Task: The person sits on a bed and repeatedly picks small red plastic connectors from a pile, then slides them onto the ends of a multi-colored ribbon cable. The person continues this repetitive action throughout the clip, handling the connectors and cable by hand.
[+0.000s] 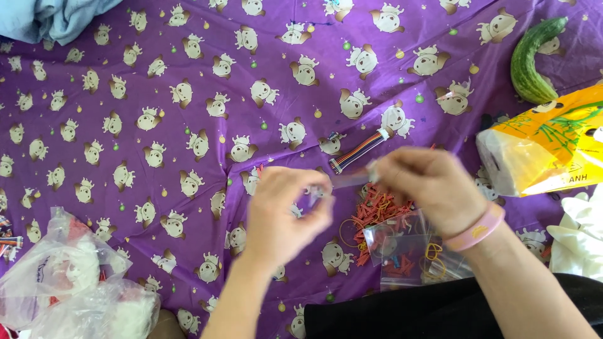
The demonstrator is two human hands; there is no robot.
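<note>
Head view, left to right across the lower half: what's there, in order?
Clear plastic bags → left hand → pile of small red pieces → right hand with a pink wristband → white cloth. The small clear bag and yellow rubber bands overlap the right forearm, so they are left out.

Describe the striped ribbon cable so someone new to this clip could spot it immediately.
Start from the purple cartoon-print cloth covering the surface. Just above the right hand, near the cloth's middle, lies the short flat ribbon cable, slanting up to the right. Its rainbow-coloured wires and white end connector set it apart from the red pieces heaped below.
</note>
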